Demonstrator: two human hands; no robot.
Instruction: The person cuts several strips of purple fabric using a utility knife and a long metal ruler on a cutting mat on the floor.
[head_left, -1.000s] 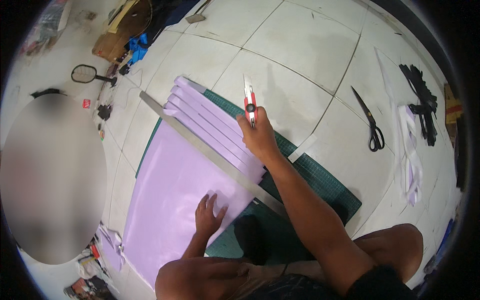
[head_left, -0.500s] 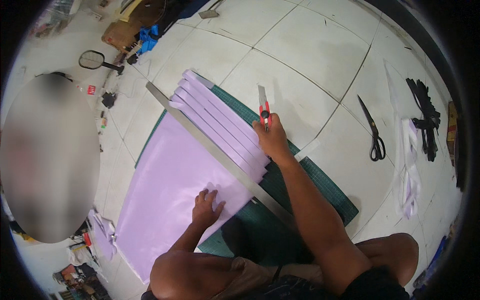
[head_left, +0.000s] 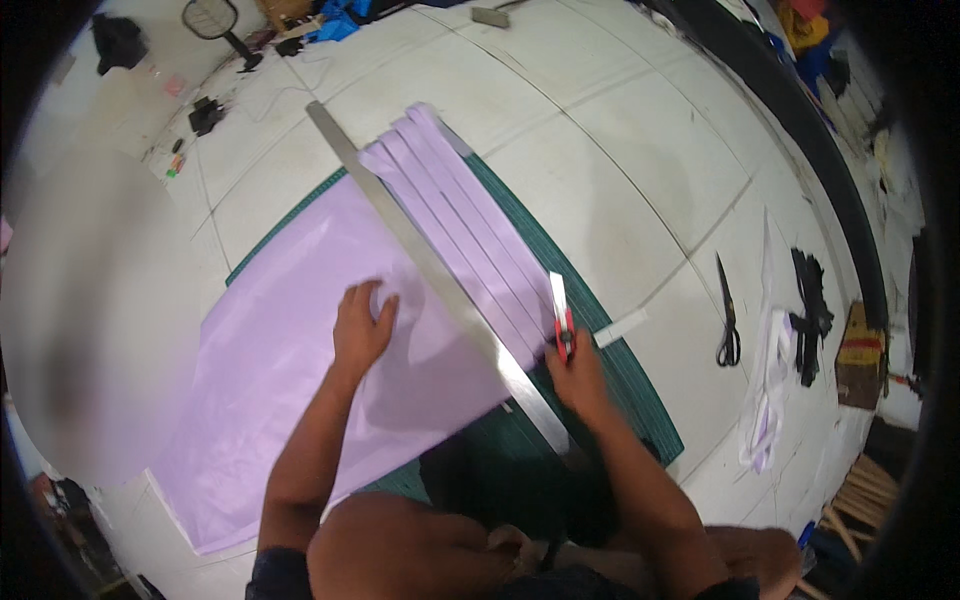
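Observation:
My left hand (head_left: pixel 362 328) lies on a lilac sheet of fabric (head_left: pixel 270 330), thumb apart from the fingers and nothing held. In my right hand (head_left: pixel 582 378) is a red utility knife (head_left: pixel 565 335), its blade out and pointing away from me. The knife is beside the near end of several lilac strips (head_left: pixel 460 225), stacked in overlapping rows. A long metal ruler (head_left: pixel 430 265) runs diagonally between the sheet and the strips. Under them is a green cutting mat (head_left: pixel 640 410).
Black scissors (head_left: pixel 728 320) lie on the tiled floor at right, near white and lilac scraps (head_left: pixel 768 400) and a black bundle (head_left: pixel 810 310). A racket-shaped swatter (head_left: pixel 215 25) is at the far left. A blurred shape (head_left: pixel 90 320) covers the left side.
My left hand has slid left over the sheet, away from its near edge. My right hand has brought the knife nearer to me, toward the strips' near end. The whole view has shifted.

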